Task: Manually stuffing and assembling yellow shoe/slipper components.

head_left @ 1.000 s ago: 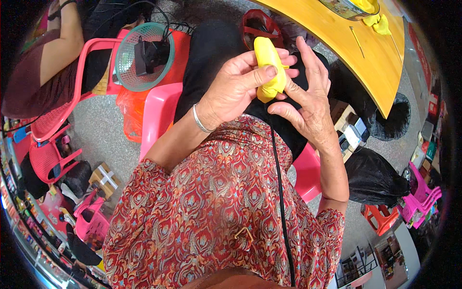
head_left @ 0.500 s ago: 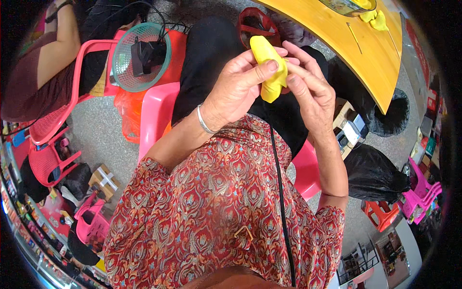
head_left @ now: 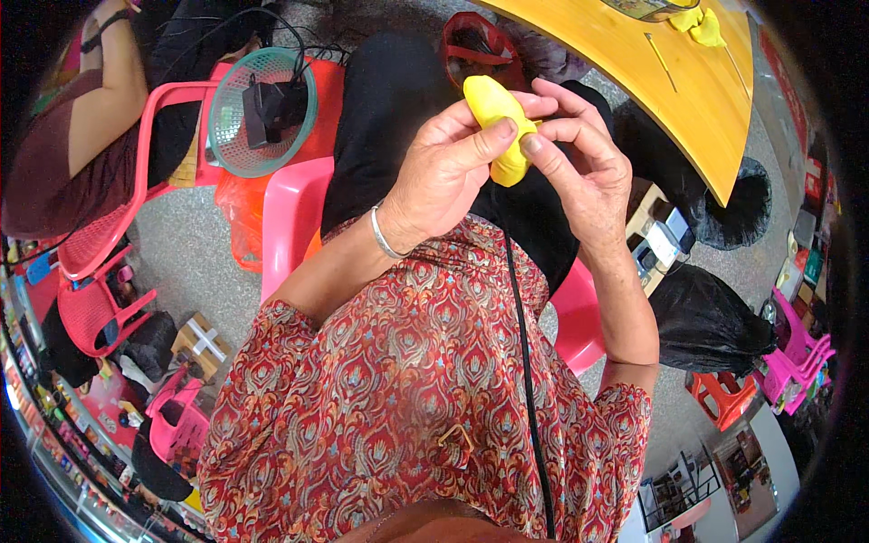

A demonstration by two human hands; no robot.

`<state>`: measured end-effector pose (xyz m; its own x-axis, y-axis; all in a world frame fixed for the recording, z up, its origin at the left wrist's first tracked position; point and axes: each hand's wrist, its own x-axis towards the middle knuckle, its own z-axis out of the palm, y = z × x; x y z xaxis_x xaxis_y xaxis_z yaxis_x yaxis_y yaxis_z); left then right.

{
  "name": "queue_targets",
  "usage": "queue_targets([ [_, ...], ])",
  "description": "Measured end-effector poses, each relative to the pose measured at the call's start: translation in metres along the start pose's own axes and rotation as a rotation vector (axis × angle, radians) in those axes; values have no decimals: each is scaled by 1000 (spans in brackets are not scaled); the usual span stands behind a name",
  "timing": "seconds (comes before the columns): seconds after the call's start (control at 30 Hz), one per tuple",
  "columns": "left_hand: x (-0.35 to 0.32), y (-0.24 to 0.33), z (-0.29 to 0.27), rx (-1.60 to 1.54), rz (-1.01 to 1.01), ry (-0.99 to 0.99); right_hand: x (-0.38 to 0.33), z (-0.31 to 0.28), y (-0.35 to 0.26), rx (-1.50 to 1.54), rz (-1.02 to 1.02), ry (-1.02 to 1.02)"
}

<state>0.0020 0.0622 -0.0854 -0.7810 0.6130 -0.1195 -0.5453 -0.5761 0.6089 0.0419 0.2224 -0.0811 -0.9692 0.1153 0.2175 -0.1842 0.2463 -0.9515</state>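
In front of my chest I hold a soft, smooth yellow piece [head_left: 487, 98], rounded at its upper end and folded. It looks like cloth, but its exact kind does not show. My left hand [head_left: 436, 163] pinches it between thumb and fingers. At its right edge, my right hand [head_left: 587, 167] has thumb and fingertips closed on a small fold, the other fingers bent above. On the yellow table [head_left: 625, 56] at the upper right lie a slim yellow stick [head_left: 660, 60] and similar yellow pieces [head_left: 707, 30], one with a thin stem.
A green mesh basket [head_left: 217, 118] holding a black adapter [head_left: 262, 113] rests at upper left, beside another person's arm [head_left: 113, 90]. Pink chairs [head_left: 294, 217] stand around. A red bag [head_left: 480, 47] lies beyond my knees. Black plastic bags [head_left: 711, 317] are on the right.
My right thumb has moved up and left onto the edge of the yellow piece, and its fingers have bent closer. The piece is more bunched and tilted slightly left.
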Motion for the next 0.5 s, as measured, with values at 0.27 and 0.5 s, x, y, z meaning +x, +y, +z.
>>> queue_targets([
  [0.27, -1, -9, 3, 61, 71, 64, 4, -4, -6, -139, 44, -65],
  [0.5, -3, 1, 8, 98, -4, 113, -4, 0, -6, 131, 327, -101],
])
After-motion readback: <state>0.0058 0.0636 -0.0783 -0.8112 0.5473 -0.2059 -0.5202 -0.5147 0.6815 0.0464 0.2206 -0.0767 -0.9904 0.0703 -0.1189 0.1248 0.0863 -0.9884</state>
